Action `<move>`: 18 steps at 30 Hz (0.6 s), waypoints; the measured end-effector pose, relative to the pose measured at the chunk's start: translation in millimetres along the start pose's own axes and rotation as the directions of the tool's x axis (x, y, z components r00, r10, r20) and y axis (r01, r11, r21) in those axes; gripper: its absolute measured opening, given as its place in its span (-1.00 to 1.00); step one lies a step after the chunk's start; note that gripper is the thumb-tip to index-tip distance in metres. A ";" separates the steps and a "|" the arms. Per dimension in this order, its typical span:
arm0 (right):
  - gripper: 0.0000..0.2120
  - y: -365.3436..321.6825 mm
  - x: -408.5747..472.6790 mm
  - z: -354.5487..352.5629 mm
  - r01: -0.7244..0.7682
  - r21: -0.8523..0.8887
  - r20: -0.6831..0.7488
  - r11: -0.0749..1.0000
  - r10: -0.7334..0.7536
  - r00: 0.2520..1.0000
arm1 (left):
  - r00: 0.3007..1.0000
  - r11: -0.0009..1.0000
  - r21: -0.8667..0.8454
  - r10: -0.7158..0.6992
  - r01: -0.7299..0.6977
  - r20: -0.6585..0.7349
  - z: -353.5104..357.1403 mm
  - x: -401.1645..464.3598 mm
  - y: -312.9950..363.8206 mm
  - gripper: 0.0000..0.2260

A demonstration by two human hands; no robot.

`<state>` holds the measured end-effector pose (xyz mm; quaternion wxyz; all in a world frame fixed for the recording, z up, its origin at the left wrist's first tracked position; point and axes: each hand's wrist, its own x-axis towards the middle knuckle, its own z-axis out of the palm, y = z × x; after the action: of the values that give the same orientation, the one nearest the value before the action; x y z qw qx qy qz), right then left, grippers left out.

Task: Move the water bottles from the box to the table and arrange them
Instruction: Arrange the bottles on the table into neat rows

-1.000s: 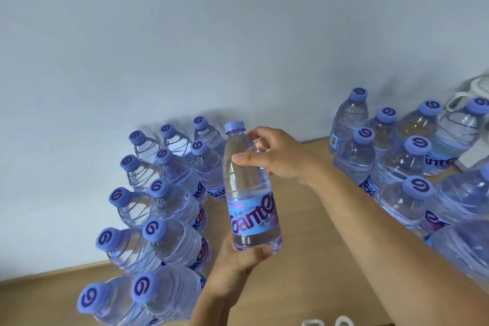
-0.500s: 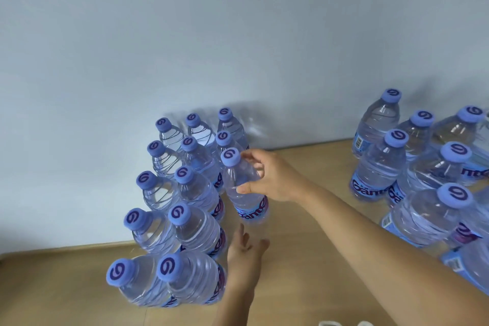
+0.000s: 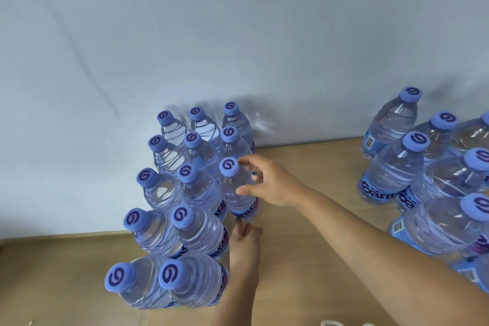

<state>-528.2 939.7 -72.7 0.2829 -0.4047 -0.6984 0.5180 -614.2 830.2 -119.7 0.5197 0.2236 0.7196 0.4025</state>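
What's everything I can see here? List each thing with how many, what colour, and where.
Left cluster of bottles: thirteen, clear with blue caps, standing in rows by the wall.
Newest bottle: one of those thirteen, right edge of the left cluster, standing on the table.
Right cluster of bottles: at least eight, same kind, partly cut off at the right edge.
Table: one, light wood.
Wall: pale grey-blue, behind the table.
White object: bottom edge, too cropped to identify.
Right hand: holds the newest bottle near its shoulder.
Left hand: fingers straight, at that bottle's base.
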 end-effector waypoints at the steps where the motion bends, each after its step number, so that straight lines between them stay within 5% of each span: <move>1: -0.52 -0.1 1.4 -0.9 0.007 -0.007 0.011 1.000 -0.007 1.000 | 1.000 1.000 0.000 0.000 0.000 0.006 0.5 -0.9 -1.4 -0.86; 4: -0.52 -0.8 5.0 -3.1 0.010 -0.034 0.052 0.999 -0.008 0.999 | 0.999 0.999 -0.010 -0.041 0.042 0.021 2.7 -3.0 -2.0 -0.53; 15: -0.38 -12.0 -12.4 -6.9 0.025 -0.239 0.067 0.971 -0.009 0.998 | 0.998 0.998 -0.039 -0.039 0.041 0.043 15.5 -1.0 -9.4 -0.46; 18: -0.38 -27.1 -50.2 -18.6 0.015 -0.225 -0.127 0.974 -0.045 0.991 | 0.979 0.999 0.033 -0.018 0.012 0.202 34.4 -5.6 -8.5 -0.44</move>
<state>-494.7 902.2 -40.0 0.2886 -0.4567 -0.7382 0.4039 -579.4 833.1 -128.1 0.5896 0.2661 0.6710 0.3623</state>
